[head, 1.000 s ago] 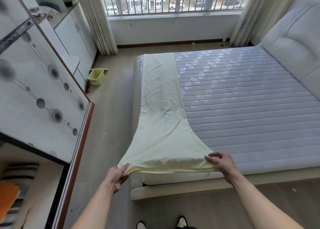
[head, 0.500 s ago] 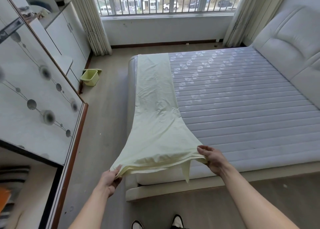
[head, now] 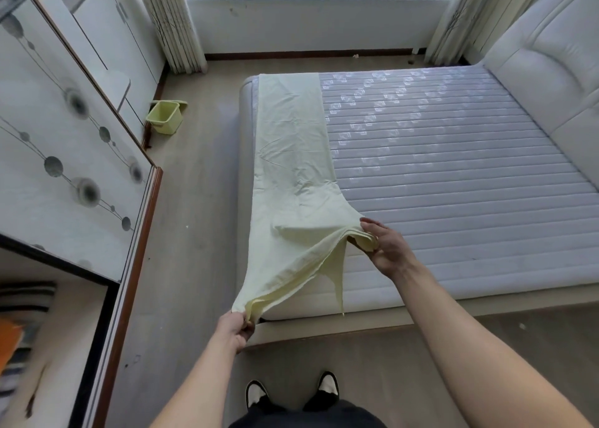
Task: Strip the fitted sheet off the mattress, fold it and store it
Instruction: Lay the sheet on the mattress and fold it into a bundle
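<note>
The pale yellow sheet [head: 291, 155] lies folded into a long strip down the left side of the bare quilted mattress [head: 453, 174], running from the far edge near the window toward the bottom of the frame. Its near end is lifted off the bed and stretched between two hands. The left hand [head: 234, 328], low and left of centre, has its fingers curled tight round one bunched corner of the cloth, held out past the corner of the mattress. The right hand [head: 387, 249], higher and to the right, pinches the other corner — thumb on top, fingers folded beneath several layers of fabric — just above the mattress surface. A loose tail of sheet hangs down between the two hands, over the mattress edge.

A small green bin [head: 164, 118] stands on the floor in the upper left, beside the patterned wardrobe door [head: 64, 129]. The padded white headboard [head: 547, 57] fills the upper right.
</note>
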